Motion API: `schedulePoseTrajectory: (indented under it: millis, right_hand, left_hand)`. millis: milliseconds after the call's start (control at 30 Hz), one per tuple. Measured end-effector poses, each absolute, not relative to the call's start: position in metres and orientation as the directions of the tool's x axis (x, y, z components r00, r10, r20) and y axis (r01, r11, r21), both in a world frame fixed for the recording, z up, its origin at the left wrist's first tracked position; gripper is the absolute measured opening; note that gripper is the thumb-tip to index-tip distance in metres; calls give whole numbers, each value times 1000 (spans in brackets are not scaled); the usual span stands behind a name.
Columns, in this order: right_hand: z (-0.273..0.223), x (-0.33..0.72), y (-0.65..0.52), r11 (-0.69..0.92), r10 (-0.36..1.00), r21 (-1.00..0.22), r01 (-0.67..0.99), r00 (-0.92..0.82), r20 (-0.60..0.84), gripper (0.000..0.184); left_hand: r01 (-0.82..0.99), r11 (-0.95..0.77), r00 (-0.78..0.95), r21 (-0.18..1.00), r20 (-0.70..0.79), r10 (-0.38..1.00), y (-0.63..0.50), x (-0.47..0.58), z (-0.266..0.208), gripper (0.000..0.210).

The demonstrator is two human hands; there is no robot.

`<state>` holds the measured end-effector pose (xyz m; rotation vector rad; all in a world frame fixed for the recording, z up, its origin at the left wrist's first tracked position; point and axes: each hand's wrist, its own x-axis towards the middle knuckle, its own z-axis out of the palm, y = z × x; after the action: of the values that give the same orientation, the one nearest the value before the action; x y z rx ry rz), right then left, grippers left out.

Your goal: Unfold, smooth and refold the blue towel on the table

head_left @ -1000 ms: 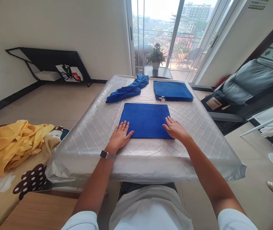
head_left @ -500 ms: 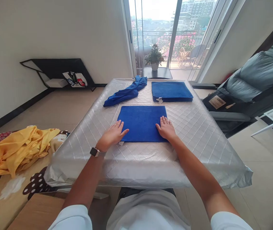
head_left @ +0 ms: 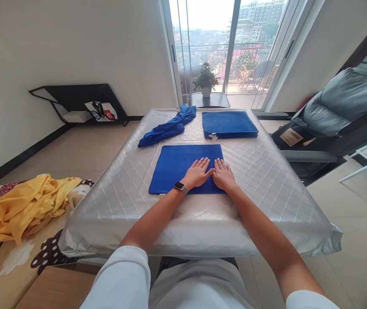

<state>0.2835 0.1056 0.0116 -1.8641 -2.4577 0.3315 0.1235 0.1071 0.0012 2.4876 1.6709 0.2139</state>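
A blue towel (head_left: 173, 167) lies flat as a rectangle on the table in front of me, a small white tag showing at its lower left edge. My left hand (head_left: 198, 174) rests palm down on it, right of the middle, fingers stretched out. Beside it, my right hand (head_left: 224, 174) lies flat over the towel's right edge, and the two thumbs meet or nearly meet. Farther back on the right sits a neat stack of folded blue towels (head_left: 230, 123) with white tags. A crumpled blue towel (head_left: 169, 127) lies at the back left.
A silver quilted cover (head_left: 115, 219) drapes the table. Yellow cloth (head_left: 29, 206) is heaped on a patterned surface at left. A dark reclining chair (head_left: 328, 124) stands to the right. Behind the table, a potted plant (head_left: 206, 81) sits on a chair by the glass door.
My left hand has slid from the towel's left edge rightward, to just beside my right hand. The right hand stays at the right edge. The towel's left side lies uncovered now.
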Motion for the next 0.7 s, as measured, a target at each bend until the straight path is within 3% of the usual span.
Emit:
schedulePoseTrajectory:
  millis: [133, 400, 533, 700]
  right_hand:
    - [10, 284, 108, 244, 957, -215, 946, -271, -107, 68]
    - [9, 288, 109, 256, 955, -176, 950, -277, -109, 67]
    - [9, 288, 109, 257, 956, -150, 955, -274, -107, 68]
    - [16, 292, 114, 254, 954, -148, 956, -273, -126, 67]
  left_hand:
    - [941, -283, 289, 185, -5, 957, 99, 62, 1, 74]
    - [973, 88, -82, 212, -39, 996, 96, -34, -3, 88]
    - [965, 134, -122, 224, -64, 990, 97, -43, -3, 96]
    - [967, 131, -135, 218, 6, 991, 99, -44, -3, 97]
